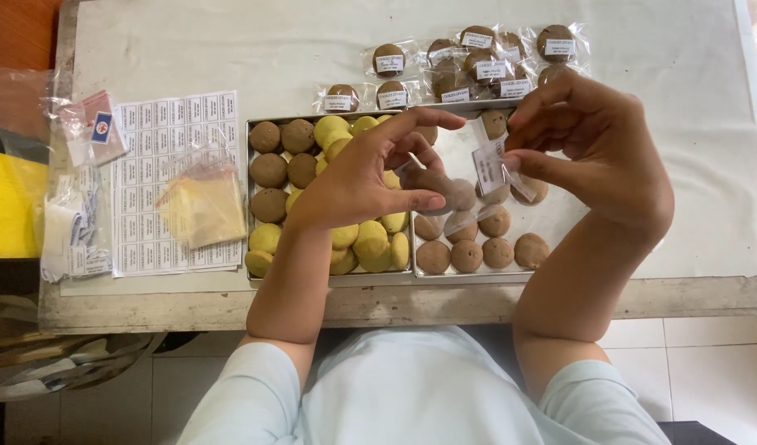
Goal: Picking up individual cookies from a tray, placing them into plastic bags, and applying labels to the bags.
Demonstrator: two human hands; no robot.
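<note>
Left hand (354, 185), fingers closed on a round brown cookie in a clear plastic sleeve (444, 196); right hand (597, 148) pinches the sleeve's small white label (487, 167). Both are held above two shallow metal trays (248, 165) of brown and yellow cookies on the table (692, 165). Beyond the trays lie sealed, labelled cookie packets (477, 62); left of them, a white label sheet (148, 148).

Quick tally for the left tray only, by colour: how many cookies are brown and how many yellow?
Left tray, counting only what shows:
Brown cookies: 5
Yellow cookies: about 13; the left hand hides part of the pile
Total: about 18
Not counted: the bagged cookie pinched between the left hand and the right hand.
</note>
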